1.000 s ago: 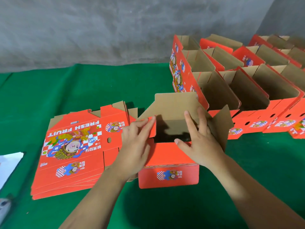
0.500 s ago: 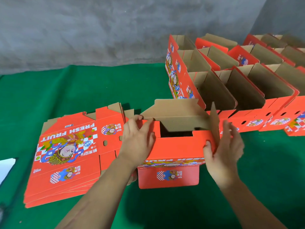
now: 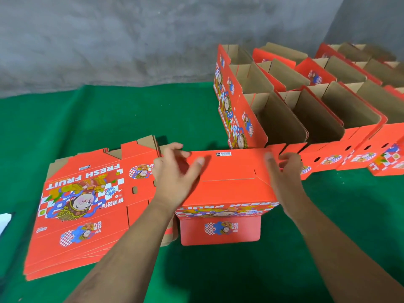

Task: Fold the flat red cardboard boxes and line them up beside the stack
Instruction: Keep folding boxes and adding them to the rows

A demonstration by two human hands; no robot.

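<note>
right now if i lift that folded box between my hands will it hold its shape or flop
The folded box looks empty, thin corrugated card, so probably light. Its closed, flat top suggests it holds shape. The loose front flap would likely dangle.

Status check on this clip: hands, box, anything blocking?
Left hand flat on box; right hand grips its right end. Flat stack left, folded boxes behind. Nothing blocking.

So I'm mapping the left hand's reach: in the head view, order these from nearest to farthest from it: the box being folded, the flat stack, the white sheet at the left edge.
1. Box being folded, under the left hand.
2. Flat stack, just left of it.
3. White sheet, far left edge.
</note>
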